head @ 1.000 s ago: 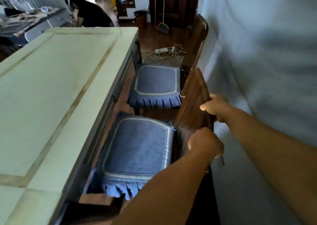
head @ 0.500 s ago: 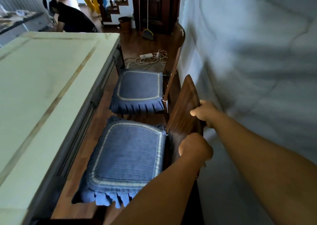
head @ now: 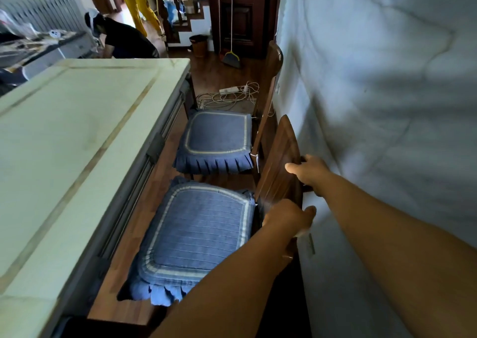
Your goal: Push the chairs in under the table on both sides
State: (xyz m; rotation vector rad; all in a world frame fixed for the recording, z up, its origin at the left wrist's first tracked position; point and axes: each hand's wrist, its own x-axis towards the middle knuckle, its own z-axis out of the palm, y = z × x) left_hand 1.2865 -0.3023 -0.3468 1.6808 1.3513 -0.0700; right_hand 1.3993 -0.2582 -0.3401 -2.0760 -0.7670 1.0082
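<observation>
Two dark wooden chairs with blue cushions stand between the pale table (head: pixel 77 136) and the wall. The near chair (head: pixel 277 167) has its cushion (head: pixel 198 234) clear of the table edge, with a strip of floor between them. My left hand (head: pixel 287 216) grips the lower near edge of its backrest. My right hand (head: pixel 309 171) grips the backrest's upper far edge. The far chair (head: pixel 274 61) stands just beyond, its cushion (head: pixel 216 133) beside the table's far corner.
The white wall (head: pixel 374 105) runs close behind both chairs. A power strip with tangled cables (head: pixel 229 91) lies on the floor past the far chair. A broom (head: pixel 232 59) and bin (head: pixel 200 44) stand further back. A person (head: pixel 124 41) crouches beyond the table; another (head: pixel 139 4) stands behind.
Both hands have stayed on the near chair's backrest. The gap of floor between its cushion and the table has widened, and my view has lifted toward the room's far end.
</observation>
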